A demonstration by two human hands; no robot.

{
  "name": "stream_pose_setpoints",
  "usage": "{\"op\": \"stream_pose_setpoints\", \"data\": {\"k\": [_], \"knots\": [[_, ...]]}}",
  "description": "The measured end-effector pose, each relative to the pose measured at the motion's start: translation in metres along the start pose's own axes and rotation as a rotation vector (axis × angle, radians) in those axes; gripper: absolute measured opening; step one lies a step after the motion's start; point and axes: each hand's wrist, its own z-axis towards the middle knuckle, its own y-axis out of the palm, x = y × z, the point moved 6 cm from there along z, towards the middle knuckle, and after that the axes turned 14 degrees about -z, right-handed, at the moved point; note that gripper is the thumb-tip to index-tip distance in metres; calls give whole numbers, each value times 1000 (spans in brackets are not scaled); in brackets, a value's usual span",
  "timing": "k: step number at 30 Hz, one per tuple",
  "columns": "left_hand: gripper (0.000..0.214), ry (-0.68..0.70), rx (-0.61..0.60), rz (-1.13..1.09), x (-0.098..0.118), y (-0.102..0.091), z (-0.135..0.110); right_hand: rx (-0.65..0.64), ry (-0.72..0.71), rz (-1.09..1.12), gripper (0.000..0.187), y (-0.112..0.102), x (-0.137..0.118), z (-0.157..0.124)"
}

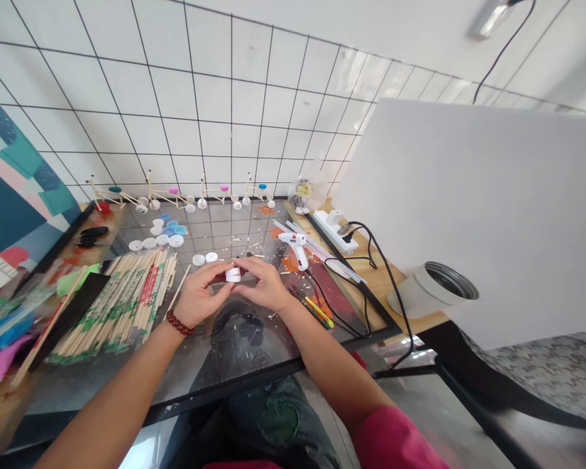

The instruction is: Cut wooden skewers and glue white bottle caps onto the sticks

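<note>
- White plastic bottle-cap stack (233, 275): a short, smooth, round cylinder, held in the air over the glass-topped surface (268, 352), closer to its near edge than its far one.
- Left hand (201, 294): fingers curled and firmly grasping the stack from its left side; a bracelet of round, dark-red beads (180, 323) circles the wrist.
- Right hand (264, 284): fingers bent in a pinch, grasping the stack from its right side, close beside the left hand.
- Wooden chopsticks in green-and-red printed paper sleeves (120, 303): a long, flat heap by the surface's left edge, just beside the left hand.
- White plastic hot glue gun (295, 246): angular and glossy, lying near the right hand.
- Blue and white plastic bottle caps (163, 229): round, scattered toward the far left corner.
- Thin wooden stick models with coloured plastic caps (168, 194): spindly frames lined along the far edge.
- White plastic power strip (334, 231): rectangular, lying on pale wood right of the glass, with glossy black cable (371, 257) looping from it.
</note>
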Motion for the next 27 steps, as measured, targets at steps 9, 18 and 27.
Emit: {"op": "stream_pose_setpoints", "data": {"k": [9,18,27], "knots": [[38,32,34,42,-3,-4,2,5,40,3,34,11,13,-4],[40,-96,109,-24,-31,-11,0,5,137,74,29,9,15,-3],[27,109,29,147,-15,-6,1,-17,145,118,22,6,7,0]]}}
